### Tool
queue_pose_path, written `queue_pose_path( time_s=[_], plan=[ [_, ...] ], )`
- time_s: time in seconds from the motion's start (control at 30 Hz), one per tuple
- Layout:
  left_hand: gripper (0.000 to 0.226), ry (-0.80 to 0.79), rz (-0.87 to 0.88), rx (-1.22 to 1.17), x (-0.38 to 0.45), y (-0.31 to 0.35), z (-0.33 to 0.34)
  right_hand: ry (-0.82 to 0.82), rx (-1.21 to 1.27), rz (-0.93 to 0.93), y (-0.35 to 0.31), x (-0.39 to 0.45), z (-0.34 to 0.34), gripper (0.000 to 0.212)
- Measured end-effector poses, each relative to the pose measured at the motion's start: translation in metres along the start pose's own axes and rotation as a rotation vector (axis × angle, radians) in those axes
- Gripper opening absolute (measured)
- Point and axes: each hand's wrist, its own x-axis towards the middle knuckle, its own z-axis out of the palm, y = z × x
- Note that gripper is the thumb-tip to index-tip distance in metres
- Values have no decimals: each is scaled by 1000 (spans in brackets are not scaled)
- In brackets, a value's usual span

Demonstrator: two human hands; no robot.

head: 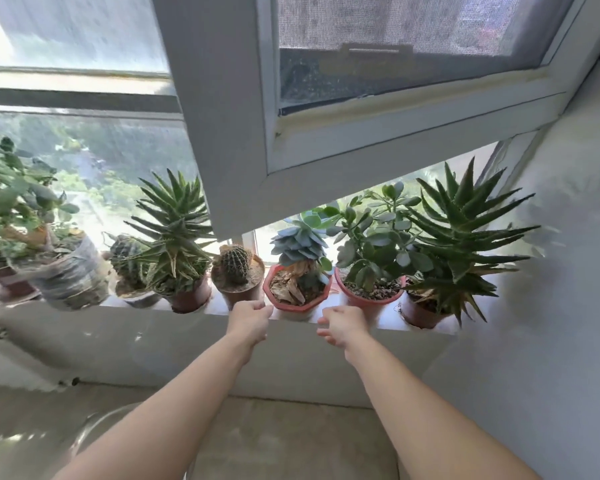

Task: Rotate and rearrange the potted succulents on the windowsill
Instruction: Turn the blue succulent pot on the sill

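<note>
Several potted succulents stand in a row on the white windowsill [347, 322]. In the middle, a blue-grey rosette succulent grows in an octagonal pink pot [293, 303]. My left hand [250, 318] is just left of that pot, fingers curled by its rim and holding nothing. My right hand [342, 325] hangs just right of it, fingers loosely apart, below a jade plant in a round pink pot [369, 297]. A small round cactus [236, 263] sits in a brown pot to the left. Spiky aloes stand at the far right [454, 233] and centre left [175, 230].
An open window sash [291, 140] hangs low over the middle pots. At far left stand a leafy plant in a wrapped pot [71, 275] and a small dark cactus [127, 254]. A white wall [561, 306] closes the right side. The sill's front edge runs just under my hands.
</note>
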Motion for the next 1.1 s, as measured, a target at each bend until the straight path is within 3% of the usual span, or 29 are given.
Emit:
queue_pose_path(
  time_s=[0.07, 0.17, 0.27, 0.5, 0.77, 0.87, 0.93, 1.1],
  plan=[
    [30, -14, -13, 20, 11, -3, -5, 22, 8, 5, 0, 5, 7, 21],
    [11, -62, -24, 29, 26, -9, -12, 55, 25, 36, 1, 13, 16, 28],
    [11, -92, -32, 11, 41, -14, -17, 98, 78, 58, 2, 22, 27, 30],
    [11, -91, -87, -57, 70, -25, -6, 129, 138, 36, 20, 43, 54, 10],
    [14, -77, -97, -252, 90, -47, 33, 21, 230, -35, 45, 79, 62, 8],
    [5, -17, -109, -364, 96, -46, 38, 3, 389, -22, 51, 86, 67, 15],
    [13, 37, -151, -417, 99, -44, 42, 58, 448, -26, 50, 92, 68, 21],
    [16, 88, -228, -526, 89, -43, 53, 168, 381, -16, 53, 103, 67, 18]
  ],
)
